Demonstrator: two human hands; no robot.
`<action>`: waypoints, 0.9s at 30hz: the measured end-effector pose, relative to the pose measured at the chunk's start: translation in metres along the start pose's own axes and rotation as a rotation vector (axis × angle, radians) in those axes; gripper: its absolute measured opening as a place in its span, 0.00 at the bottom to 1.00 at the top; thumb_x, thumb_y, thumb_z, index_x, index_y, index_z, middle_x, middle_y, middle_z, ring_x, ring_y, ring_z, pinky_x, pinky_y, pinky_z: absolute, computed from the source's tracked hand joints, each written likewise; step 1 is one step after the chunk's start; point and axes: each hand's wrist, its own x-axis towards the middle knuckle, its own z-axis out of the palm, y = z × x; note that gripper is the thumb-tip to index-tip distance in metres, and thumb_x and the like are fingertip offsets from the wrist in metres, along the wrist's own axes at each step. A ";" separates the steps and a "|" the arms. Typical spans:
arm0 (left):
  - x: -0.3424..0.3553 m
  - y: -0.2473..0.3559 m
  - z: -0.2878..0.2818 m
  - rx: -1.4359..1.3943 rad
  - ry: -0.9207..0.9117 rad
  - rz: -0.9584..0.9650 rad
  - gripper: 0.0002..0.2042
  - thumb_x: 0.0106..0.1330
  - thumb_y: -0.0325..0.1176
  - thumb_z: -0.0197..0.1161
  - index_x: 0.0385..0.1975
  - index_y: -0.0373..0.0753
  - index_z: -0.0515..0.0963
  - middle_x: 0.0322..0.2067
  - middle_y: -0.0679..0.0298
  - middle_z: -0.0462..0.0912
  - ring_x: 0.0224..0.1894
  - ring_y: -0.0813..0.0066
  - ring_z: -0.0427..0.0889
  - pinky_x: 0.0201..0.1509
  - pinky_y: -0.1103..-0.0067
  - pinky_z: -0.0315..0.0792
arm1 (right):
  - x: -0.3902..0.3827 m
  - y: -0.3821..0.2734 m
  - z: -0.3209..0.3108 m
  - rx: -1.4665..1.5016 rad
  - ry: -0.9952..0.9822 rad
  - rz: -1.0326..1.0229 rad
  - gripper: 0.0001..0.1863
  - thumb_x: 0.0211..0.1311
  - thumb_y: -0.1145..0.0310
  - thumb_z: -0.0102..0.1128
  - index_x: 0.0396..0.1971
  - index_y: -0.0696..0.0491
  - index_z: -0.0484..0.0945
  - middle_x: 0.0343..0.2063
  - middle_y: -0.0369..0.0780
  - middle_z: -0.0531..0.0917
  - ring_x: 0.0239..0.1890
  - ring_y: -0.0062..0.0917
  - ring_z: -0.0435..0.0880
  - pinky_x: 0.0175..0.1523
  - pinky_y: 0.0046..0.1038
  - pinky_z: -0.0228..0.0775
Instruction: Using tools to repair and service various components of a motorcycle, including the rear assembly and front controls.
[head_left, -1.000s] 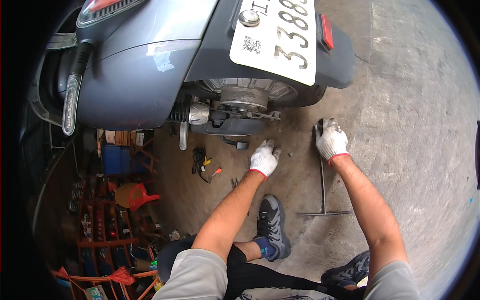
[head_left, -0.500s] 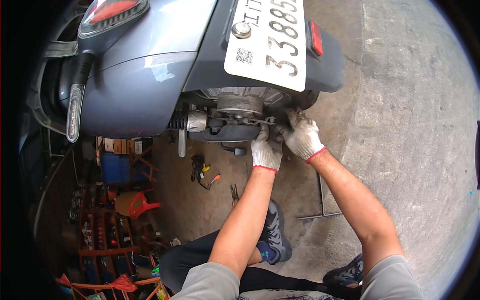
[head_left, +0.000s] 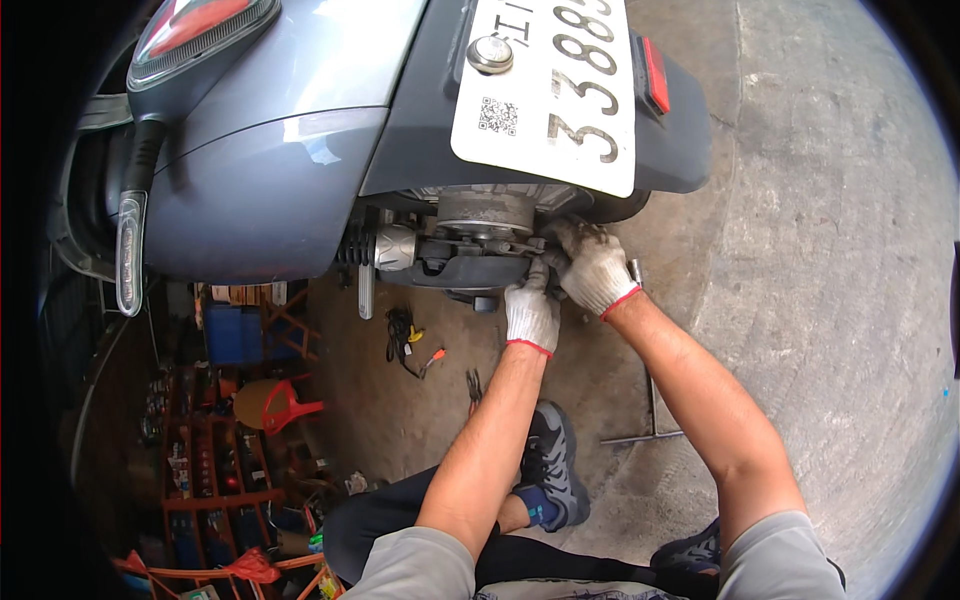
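Note:
Both my hands wear white knit gloves with red cuffs and work low at the back of a grey-blue scooter [head_left: 300, 200]. My left hand [head_left: 533, 312] reaches up to the end of a small metal brake lever [head_left: 505, 245] beside the round wheel hub [head_left: 485, 212]. Its thumb and fingers are bent together there. Just to the right, my right hand [head_left: 592, 265] has its darkened fingertips curled in by the same lever end, near the tyre [head_left: 620, 207]. Whatever small part sits between the fingers is hidden by the gloves.
A T-handle wrench [head_left: 642, 438] lies on the concrete below my right forearm. Pliers [head_left: 473, 388] and a coiled black cable [head_left: 400, 335] lie left of my left forearm. Orange shelving [head_left: 222, 500] with parts stands at the lower left. The scooter's fender [head_left: 660, 150] overhangs my hands.
My right hand has shifted slightly left and down, its fingers now curled in closer to the lever end. The left hand stays by the lever. The whole view has shifted a little.

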 end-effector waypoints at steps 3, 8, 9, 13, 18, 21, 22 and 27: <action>0.001 0.000 -0.002 -0.012 0.007 0.012 0.07 0.73 0.28 0.52 0.44 0.36 0.75 0.37 0.64 0.80 0.37 0.74 0.78 0.44 0.77 0.74 | 0.000 0.005 0.005 -0.031 0.001 -0.016 0.20 0.60 0.57 0.59 0.49 0.49 0.75 0.49 0.46 0.79 0.51 0.43 0.78 0.54 0.42 0.70; 0.001 0.005 -0.002 0.034 -0.031 -0.034 0.08 0.73 0.27 0.52 0.46 0.34 0.74 0.41 0.62 0.79 0.42 0.72 0.78 0.51 0.76 0.74 | -0.004 -0.002 -0.018 0.010 -0.024 0.019 0.21 0.60 0.56 0.58 0.50 0.52 0.74 0.49 0.48 0.78 0.50 0.43 0.78 0.53 0.42 0.71; -0.004 0.006 0.009 0.003 0.010 -0.031 0.08 0.73 0.27 0.52 0.46 0.33 0.74 0.41 0.63 0.79 0.43 0.72 0.78 0.52 0.75 0.73 | -0.005 -0.004 -0.023 0.005 -0.024 0.025 0.21 0.60 0.56 0.58 0.50 0.52 0.74 0.49 0.48 0.78 0.50 0.43 0.78 0.53 0.42 0.71; -0.002 0.005 0.002 -0.065 0.020 -0.012 0.08 0.73 0.27 0.52 0.47 0.33 0.74 0.43 0.63 0.79 0.45 0.73 0.78 0.53 0.76 0.73 | -0.003 -0.014 -0.022 -0.045 -0.066 0.042 0.24 0.61 0.55 0.56 0.53 0.53 0.71 0.51 0.48 0.77 0.52 0.44 0.77 0.55 0.43 0.69; -0.004 0.002 0.001 -0.024 -0.040 -0.028 0.10 0.73 0.26 0.52 0.49 0.33 0.74 0.46 0.62 0.79 0.48 0.72 0.78 0.56 0.75 0.72 | -0.004 -0.006 -0.010 -0.043 -0.068 0.008 0.24 0.62 0.56 0.55 0.53 0.54 0.71 0.52 0.48 0.77 0.53 0.43 0.76 0.56 0.42 0.68; -0.005 0.001 0.006 -0.053 -0.018 -0.021 0.09 0.73 0.26 0.52 0.48 0.33 0.74 0.43 0.62 0.79 0.45 0.73 0.78 0.53 0.76 0.73 | -0.001 0.000 0.004 -0.063 -0.036 0.012 0.24 0.62 0.56 0.56 0.53 0.54 0.71 0.52 0.48 0.77 0.53 0.44 0.77 0.55 0.42 0.69; -0.004 0.001 0.005 -0.063 -0.001 -0.028 0.08 0.73 0.26 0.52 0.47 0.33 0.74 0.42 0.62 0.79 0.44 0.73 0.78 0.52 0.76 0.73 | -0.004 0.002 0.003 -0.048 -0.006 0.010 0.24 0.62 0.56 0.57 0.53 0.55 0.71 0.52 0.49 0.77 0.52 0.44 0.77 0.55 0.42 0.69; -0.001 0.004 0.002 -0.032 -0.022 -0.038 0.08 0.72 0.27 0.52 0.47 0.33 0.73 0.43 0.62 0.78 0.44 0.73 0.78 0.51 0.76 0.73 | -0.008 -0.005 -0.015 0.010 -0.051 0.103 0.25 0.63 0.57 0.55 0.56 0.56 0.69 0.53 0.52 0.76 0.51 0.45 0.78 0.55 0.42 0.69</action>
